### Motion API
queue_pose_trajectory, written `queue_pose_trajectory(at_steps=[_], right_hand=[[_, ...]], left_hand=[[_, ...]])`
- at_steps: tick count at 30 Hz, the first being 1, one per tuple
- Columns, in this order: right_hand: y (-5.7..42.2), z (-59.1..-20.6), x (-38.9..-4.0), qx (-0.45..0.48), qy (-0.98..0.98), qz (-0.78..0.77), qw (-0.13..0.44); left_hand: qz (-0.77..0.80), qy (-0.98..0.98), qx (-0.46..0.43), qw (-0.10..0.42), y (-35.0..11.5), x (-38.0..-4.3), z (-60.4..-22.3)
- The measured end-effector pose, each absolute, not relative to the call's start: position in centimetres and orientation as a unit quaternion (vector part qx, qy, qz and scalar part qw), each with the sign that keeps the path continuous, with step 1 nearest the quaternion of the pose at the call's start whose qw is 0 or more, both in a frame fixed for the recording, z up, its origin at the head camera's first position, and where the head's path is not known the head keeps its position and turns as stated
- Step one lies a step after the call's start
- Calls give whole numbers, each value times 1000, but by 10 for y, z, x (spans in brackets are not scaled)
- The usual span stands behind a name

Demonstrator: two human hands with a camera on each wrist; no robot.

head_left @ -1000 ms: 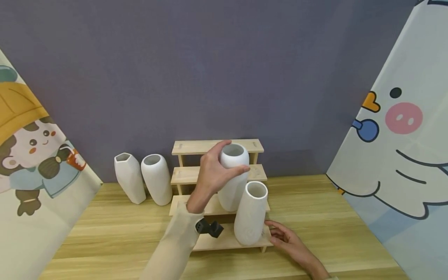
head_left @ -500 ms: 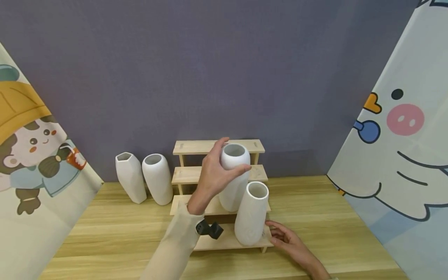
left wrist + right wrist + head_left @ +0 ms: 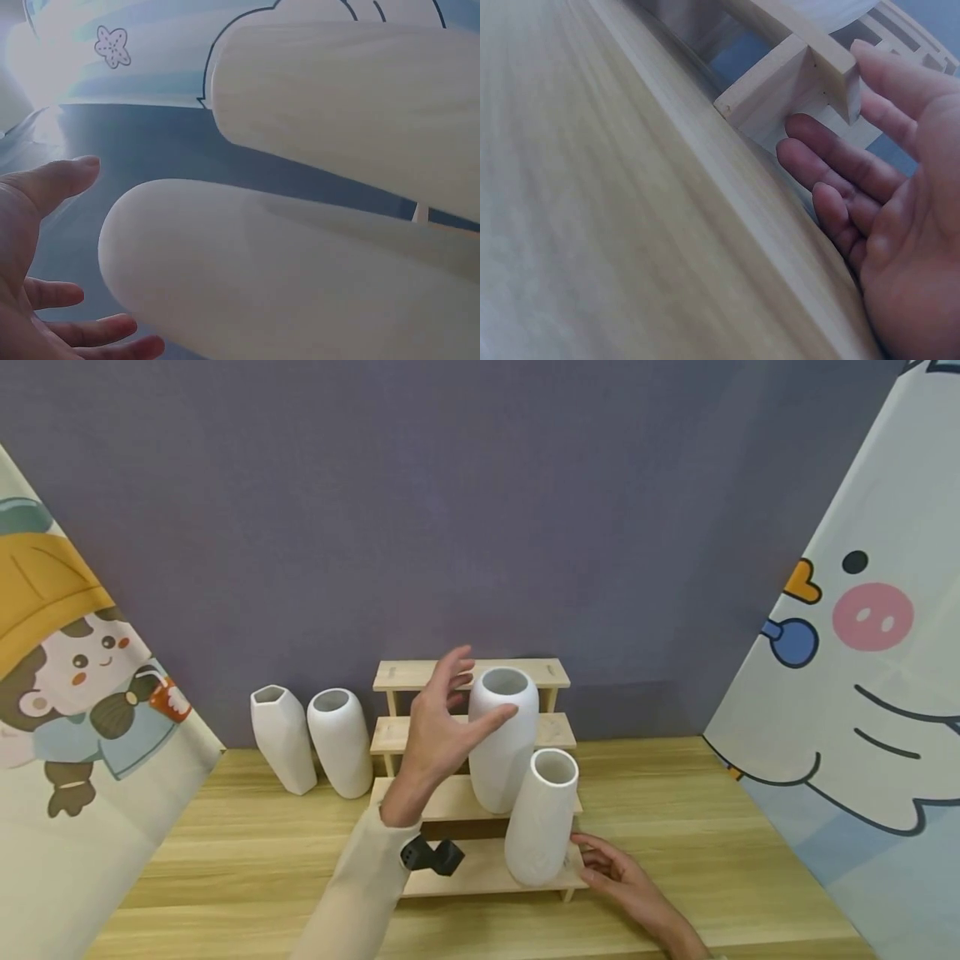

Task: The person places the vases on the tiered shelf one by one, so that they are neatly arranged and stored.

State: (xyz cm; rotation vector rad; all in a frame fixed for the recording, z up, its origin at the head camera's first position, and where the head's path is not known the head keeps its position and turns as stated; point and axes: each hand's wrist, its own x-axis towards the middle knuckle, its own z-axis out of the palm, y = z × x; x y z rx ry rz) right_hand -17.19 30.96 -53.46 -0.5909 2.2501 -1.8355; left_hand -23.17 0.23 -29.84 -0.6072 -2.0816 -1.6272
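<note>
My left hand is held with fingers spread beside a rounded white vase on the second step of a wooden stepped shelf. In the left wrist view a gap shows between the fingers and that vase's rounded top; in the head view the thumb overlaps its shoulder. In front, on the lowest step, stands a tapered white vase. My right hand lies low at that step's right end. Its thumb tip is right at the board's corner, the other fingers loosely bent below.
Left of the shelf, a faceted white vase and another rounded white vase stand on the wood-grain table. A dark grey backdrop rises behind. Cartoon-printed panels flank both sides, including one on the right.
My left hand has let go of the rounded vase on the second step and drawn back to the left, fingers opening. The vase stays in place. My right hand has not moved.
</note>
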Motion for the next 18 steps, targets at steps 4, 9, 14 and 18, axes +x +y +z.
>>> queue_pose_trajectory(at_steps=[4,9,14,18], right_hand=[[310,-535,-172,-203,754,-618,89],[310,-536,-172,-203,751,-622,87],[310,-536,-172,-188,751,-625,100],[310,-535,-172,-177,751,-627,109]], left_hand=[[-589,-753,-206,211,-6,-230,-300],[-584,-759,-197,210,-19,-231,-304],[-580,-760,-187,224,-36,-231,-310],[-584,-758,-175,233,-52,-233,-313]])
